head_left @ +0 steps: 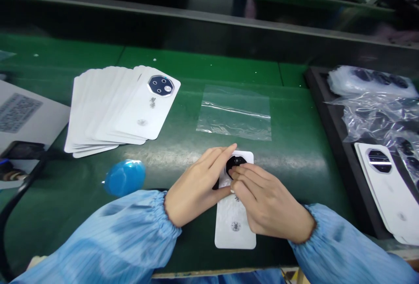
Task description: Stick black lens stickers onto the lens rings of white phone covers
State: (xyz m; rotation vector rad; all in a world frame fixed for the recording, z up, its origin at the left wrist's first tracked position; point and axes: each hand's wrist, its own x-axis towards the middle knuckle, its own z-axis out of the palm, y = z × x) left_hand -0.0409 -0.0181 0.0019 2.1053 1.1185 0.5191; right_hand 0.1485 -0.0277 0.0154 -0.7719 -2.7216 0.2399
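A white phone back panel (235,236), with small printed marks, lies upright in front of me on the green mat. Near its top sits a black camera lens cover (236,161), partly hidden by fingers. My left hand (199,183) lies along the panel's upper left edge, fingers stretched out and thumb apart. The fingers of my right hand (266,201) are bunched together, with their tips on the lens cover; its underside is hidden. Beyond both hands rests a clear plastic bag (234,116).
Fanned white panels (111,109) lie at back left, the top one with a camera piece. Nearby are a blue rounded object (126,177) and a black cable (19,196). On the right, a black tray (337,153) holds plastic-wrapped lens parts (369,83) and more white panels (386,192).
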